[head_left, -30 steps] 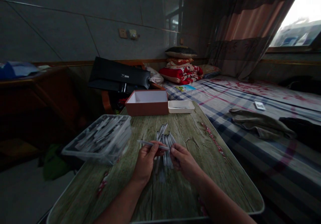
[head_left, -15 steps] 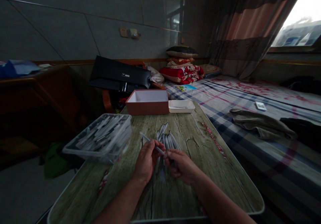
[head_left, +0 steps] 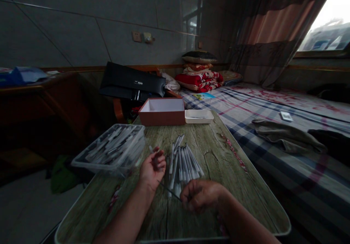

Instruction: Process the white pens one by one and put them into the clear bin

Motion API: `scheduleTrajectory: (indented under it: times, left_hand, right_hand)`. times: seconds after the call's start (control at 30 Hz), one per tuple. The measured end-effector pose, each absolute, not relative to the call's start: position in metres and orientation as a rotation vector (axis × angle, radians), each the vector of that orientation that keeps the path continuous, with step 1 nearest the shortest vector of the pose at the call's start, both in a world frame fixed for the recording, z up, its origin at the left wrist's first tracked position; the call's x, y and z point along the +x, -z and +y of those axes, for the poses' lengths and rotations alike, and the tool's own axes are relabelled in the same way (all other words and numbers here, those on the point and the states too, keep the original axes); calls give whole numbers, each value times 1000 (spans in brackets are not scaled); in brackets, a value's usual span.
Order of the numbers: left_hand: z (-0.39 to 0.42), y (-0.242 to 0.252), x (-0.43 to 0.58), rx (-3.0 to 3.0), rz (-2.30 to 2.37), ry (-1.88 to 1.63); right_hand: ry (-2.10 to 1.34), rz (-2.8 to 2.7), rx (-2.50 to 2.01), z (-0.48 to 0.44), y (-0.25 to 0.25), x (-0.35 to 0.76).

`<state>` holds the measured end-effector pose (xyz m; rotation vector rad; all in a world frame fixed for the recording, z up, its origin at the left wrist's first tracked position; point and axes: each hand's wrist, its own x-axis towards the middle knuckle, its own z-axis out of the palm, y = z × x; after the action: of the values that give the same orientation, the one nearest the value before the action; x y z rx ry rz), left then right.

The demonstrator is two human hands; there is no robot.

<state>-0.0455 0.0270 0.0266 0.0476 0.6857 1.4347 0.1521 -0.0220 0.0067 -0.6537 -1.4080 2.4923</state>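
Observation:
My left hand [head_left: 153, 167] is turned palm up with curled fingers around a pen barrel [head_left: 151, 148], whose pale end sticks out past the fingertips. My right hand [head_left: 201, 196] is closed on one end of a thin dark pen refill [head_left: 170, 190]. The refill's other end points up and left toward my left wrist. Just beyond my hands, several clear pens [head_left: 186, 163] lie fanned out on the wood-patterned table [head_left: 229, 200]. To the left stands a clear plastic box [head_left: 109, 167] filled with more pens.
At the table's far end sit a reddish-brown open box [head_left: 162, 117] and a small white tray [head_left: 199, 120] with something thin inside. A bed [head_left: 237, 109] with a plaid sheet runs along the right. Behind the table is a black monitor [head_left: 131, 81].
My hands have moved apart, the left going left and the right downward. The refill now shows in my right hand, out of the barrel. More of the fanned pens is visible.

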Motion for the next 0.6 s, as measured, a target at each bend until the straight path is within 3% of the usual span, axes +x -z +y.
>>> scheduleTrajectory:
  times: [0.2, 0.37, 0.6]
  left_hand:
    - [10, -24, -25, 313, 636, -1254]
    - [-4, -14, -5, 553, 745, -1156]
    - [4, -18, -11, 289, 672, -1129]
  right_hand:
    - [-2199, -986, -569, -20, -6, 146]
    - [-1924, -1173, -764, -19, -6, 135]
    - [-1636, -1060, -719, -19, -6, 125]
